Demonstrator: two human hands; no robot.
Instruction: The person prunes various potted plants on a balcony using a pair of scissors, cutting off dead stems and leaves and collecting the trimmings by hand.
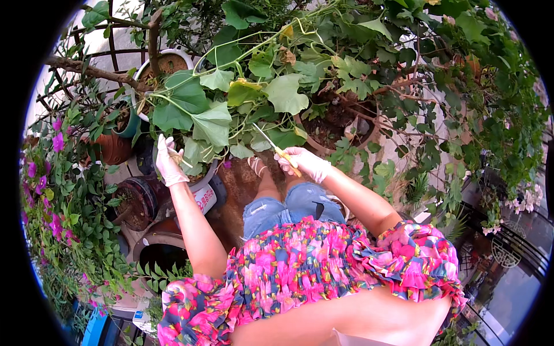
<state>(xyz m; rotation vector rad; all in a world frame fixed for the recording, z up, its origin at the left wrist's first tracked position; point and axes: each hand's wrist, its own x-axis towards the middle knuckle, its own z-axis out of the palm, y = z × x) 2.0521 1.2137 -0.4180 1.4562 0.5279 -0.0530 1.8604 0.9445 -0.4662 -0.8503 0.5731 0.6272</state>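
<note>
My left hand (169,162), in a thin whitish glove, holds a small bunch of pale, withered stems (178,158) beside the vine's lower leaves. My right hand (303,162), gloved likewise, grips a yellow-handled cutting tool (283,156). Its narrow metal blade points up and left into the foliage; whether it is a knife or closed scissors I cannot tell. Broad green leaves (212,123) of a climbing vine spread just above both hands. Long green vine stems (259,45) run diagonally above them, with a yellowing leaf (244,88) among the foliage.
A round pot with soil (333,125) stands beyond my right hand. A white-rimmed pot (184,56) holds a thick woody branch (99,75) at upper left. Dark pots (136,203) and a large jar (162,246) stand left of my legs. Pink-flowered bougainvillea (56,225) fills the left side.
</note>
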